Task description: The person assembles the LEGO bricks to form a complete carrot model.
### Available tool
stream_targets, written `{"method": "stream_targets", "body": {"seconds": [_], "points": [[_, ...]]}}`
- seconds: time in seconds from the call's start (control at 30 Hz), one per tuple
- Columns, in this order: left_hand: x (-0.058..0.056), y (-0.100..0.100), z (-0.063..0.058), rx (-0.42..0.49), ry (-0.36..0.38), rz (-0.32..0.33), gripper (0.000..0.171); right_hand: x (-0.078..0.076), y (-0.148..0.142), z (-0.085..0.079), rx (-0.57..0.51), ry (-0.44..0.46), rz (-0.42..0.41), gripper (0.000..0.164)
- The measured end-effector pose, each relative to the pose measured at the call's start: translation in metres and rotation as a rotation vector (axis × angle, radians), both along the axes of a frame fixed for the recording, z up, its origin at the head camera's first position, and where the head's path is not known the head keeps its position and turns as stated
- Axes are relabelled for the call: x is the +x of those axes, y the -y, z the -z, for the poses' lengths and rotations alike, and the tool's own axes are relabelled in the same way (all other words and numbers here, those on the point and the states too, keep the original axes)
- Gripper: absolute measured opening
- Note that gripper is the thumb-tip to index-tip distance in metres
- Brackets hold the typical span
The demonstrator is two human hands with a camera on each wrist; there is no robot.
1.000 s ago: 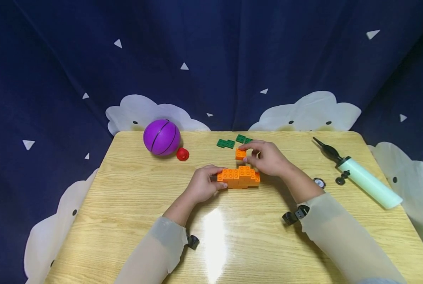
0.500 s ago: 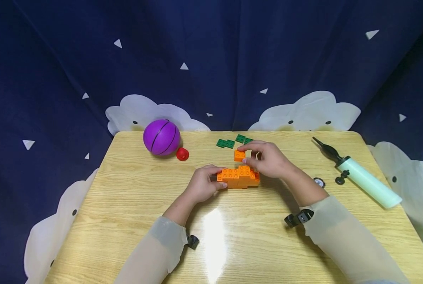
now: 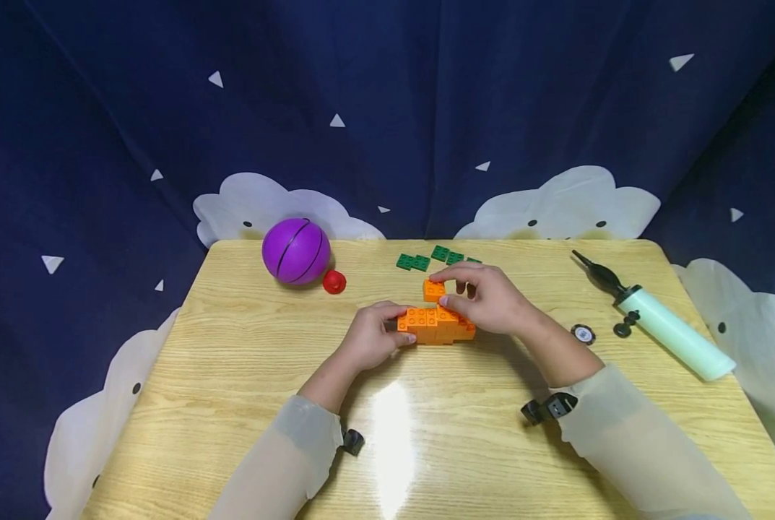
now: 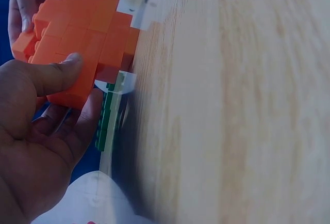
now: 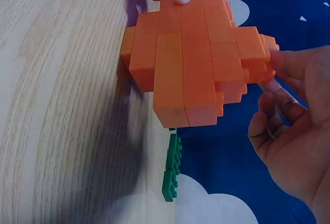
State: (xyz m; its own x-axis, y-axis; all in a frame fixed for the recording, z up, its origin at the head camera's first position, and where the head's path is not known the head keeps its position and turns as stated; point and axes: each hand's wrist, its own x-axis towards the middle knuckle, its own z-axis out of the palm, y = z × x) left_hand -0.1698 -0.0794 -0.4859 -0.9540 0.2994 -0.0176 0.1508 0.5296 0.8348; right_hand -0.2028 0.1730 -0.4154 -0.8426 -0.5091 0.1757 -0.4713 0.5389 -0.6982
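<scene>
An orange brick assembly (image 3: 434, 326) (image 4: 82, 38) (image 5: 191, 74) stands on the wooden table (image 3: 426, 433). My left hand (image 3: 375, 336) (image 4: 36, 131) grips its left end between thumb and fingers. My right hand (image 3: 485, 296) (image 5: 289, 126) pinches a small orange brick (image 3: 434, 290) (image 5: 257, 53) and holds it right at the top of the assembly. Several green bricks (image 3: 435, 258) (image 4: 105, 121) (image 5: 172, 170) lie flat on the table just behind.
A purple ball (image 3: 296, 251) and a small red piece (image 3: 334, 282) sit at the back left. A pale green hand pump (image 3: 660, 321), a black fitting (image 3: 626, 325) and a round cap (image 3: 583, 334) lie on the right. Dark blue curtain surrounds the table.
My right hand has carried the small orange brick leftward and down toward the assembly's top. The left hand and the assembly have stayed put.
</scene>
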Motion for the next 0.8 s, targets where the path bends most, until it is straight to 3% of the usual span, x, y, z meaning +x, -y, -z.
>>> {"method": "stream_targets", "body": {"seconds": [0.37,0.8], "points": [[0.0,0.0,-0.001,-0.001,-0.012,0.002,0.051,0.009,0.01,0.0,0.011,0.013,-0.024,0.035],[0.001,0.001,-0.001,0.013,-0.023,0.005,0.051,0.018,0.015,0.006,0.063,-0.071,-0.048,0.034]]}}
